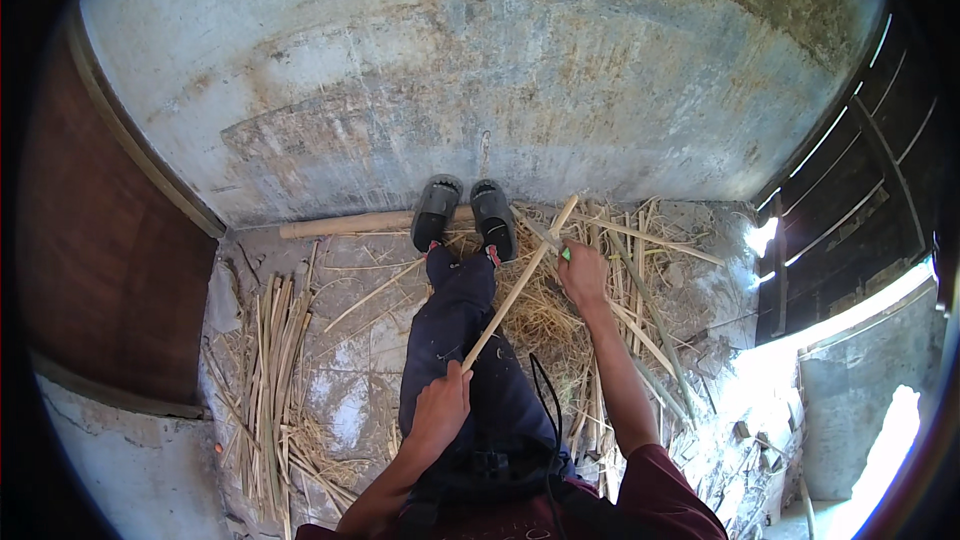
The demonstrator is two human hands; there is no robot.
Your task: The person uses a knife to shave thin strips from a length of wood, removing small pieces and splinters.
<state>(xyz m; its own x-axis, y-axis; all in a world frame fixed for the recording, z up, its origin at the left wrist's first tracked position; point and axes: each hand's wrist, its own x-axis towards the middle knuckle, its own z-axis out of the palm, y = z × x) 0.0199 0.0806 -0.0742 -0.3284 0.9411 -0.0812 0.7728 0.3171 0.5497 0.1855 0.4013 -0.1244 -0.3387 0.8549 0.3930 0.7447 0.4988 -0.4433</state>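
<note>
My left hand [440, 408] is closed round the lower end of a pale bamboo strip [510, 300], which slants up and to the right over my legs. My right hand [583, 275] grips a knife [541, 231] with a bright green handle. The knife's blade points up and to the left and meets or crosses the strip near its far end; whether it cuts into the wood cannot be made out. Thin shavings [545, 325] lie heaped on the floor beneath my right hand.
A bundle of split strips [272, 370] lies to my left, and more loose strips [640, 280] lie to the right. A thick pole [345, 224] runs along the foot of the stained wall [480, 70], by my shoes [437, 212]. Dark wooden boards [850, 180] stand at right.
</note>
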